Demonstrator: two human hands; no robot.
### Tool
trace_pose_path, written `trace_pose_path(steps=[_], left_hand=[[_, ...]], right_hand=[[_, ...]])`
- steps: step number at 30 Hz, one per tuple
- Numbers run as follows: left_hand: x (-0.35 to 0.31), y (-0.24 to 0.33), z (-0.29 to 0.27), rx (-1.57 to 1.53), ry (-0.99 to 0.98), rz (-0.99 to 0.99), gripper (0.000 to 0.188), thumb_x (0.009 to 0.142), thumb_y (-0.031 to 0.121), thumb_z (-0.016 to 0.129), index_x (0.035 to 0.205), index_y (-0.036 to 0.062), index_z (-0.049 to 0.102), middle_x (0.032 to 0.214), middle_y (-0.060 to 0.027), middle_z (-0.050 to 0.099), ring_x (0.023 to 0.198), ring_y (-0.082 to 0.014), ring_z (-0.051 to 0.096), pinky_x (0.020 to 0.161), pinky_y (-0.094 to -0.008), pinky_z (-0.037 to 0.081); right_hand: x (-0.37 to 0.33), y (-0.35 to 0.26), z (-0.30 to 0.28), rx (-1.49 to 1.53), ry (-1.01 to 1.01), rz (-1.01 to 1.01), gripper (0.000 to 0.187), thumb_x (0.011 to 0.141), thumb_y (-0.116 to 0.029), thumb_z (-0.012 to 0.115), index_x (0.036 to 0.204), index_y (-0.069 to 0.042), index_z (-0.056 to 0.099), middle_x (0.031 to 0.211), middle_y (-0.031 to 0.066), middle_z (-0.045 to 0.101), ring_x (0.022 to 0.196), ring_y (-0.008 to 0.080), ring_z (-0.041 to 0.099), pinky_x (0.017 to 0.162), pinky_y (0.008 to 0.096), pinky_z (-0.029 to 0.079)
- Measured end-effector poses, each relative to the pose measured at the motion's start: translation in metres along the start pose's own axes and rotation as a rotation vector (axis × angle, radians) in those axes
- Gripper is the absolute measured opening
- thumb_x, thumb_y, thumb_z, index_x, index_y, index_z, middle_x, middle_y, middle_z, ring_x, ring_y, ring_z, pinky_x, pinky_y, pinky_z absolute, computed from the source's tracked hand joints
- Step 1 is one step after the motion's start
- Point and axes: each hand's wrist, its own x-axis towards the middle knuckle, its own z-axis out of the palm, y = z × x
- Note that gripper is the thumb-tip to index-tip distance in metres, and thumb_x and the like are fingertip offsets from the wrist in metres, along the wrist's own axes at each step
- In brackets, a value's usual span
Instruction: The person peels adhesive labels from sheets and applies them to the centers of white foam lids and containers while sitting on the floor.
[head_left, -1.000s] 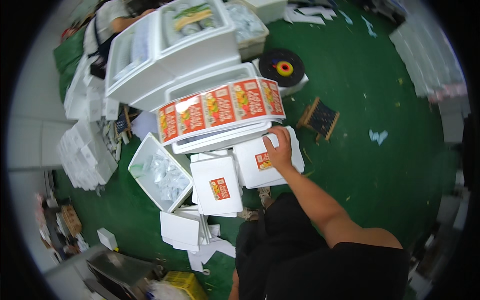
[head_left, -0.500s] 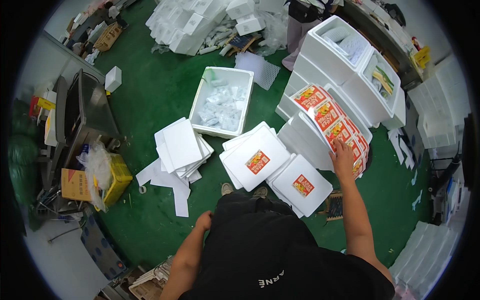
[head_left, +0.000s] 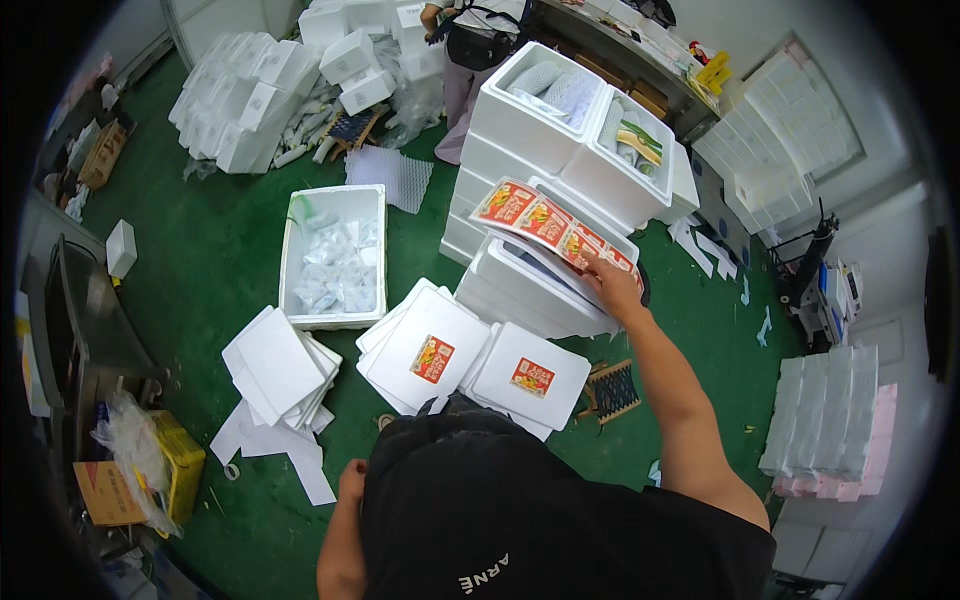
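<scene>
My right hand (head_left: 614, 284) is closed on the near right edge of the sheet of red and white stickers (head_left: 540, 222). The sheet bows upward over a white foam box (head_left: 520, 285), with a dark gap beneath it. My left hand (head_left: 352, 480) hangs low beside my black shirt; its fingers are mostly hidden. In front of me are two stacks of white foam lids, the left stack (head_left: 400, 362) and the right stack (head_left: 500, 382), each with one red sticker on its top lid.
An open foam box (head_left: 288, 260) of clear bags stands ahead. Plain white lids (head_left: 275, 365) are piled left. Filled foam boxes (head_left: 490, 125) rise beyond the stickers, with a person (head_left: 465, 90) behind them. A small folding stool (head_left: 612, 390) sits right, a yellow crate (head_left: 185, 465) left.
My view has turned rightward, so the scene shifts left. My right hand has gone from resting on the sticker sheet to gripping its edge, and the sheet now bows up off the box.
</scene>
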Motion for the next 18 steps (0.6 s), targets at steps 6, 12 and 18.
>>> trace_pose_path(steps=[6,12,18], left_hand=[[0.041,-0.041,-0.010,-0.049,0.039,0.044,0.033,0.084,0.024,0.074,0.108,0.0030,0.067,0.097,-0.0101,0.073,0.090,-0.0223,0.069,0.082,-0.0334,0.053],[0.045,-0.044,-0.013,-0.036,0.037,0.060,0.034,0.083,0.026,0.076,0.107,0.0031,0.066,0.094,-0.0091,0.072,0.087,-0.0218,0.069,0.081,-0.0328,0.053],[0.049,-0.062,-0.019,-0.128,0.033,0.081,0.033,0.083,0.023,0.076,0.108,0.0030,0.066,0.091,-0.0089,0.071,0.085,-0.0213,0.068,0.080,-0.0326,0.053]], right_hand=[[0.016,-0.013,-0.011,0.203,-0.056,0.079,0.046,0.088,-0.021,0.073,0.131,-0.014,0.059,0.110,0.0145,0.072,0.101,0.0319,0.069,0.087,0.0397,0.054],[0.022,-0.018,-0.037,0.086,0.014,0.111,0.042,0.092,-0.016,0.065,0.133,-0.015,0.056,0.113,0.0183,0.070,0.102,0.0363,0.067,0.088,0.0425,0.054],[0.035,-0.021,-0.072,-0.150,0.088,0.131,0.053,0.089,-0.009,0.059,0.140,-0.018,0.049,0.107,0.0228,0.068,0.094,0.0412,0.067,0.082,0.0482,0.054]])
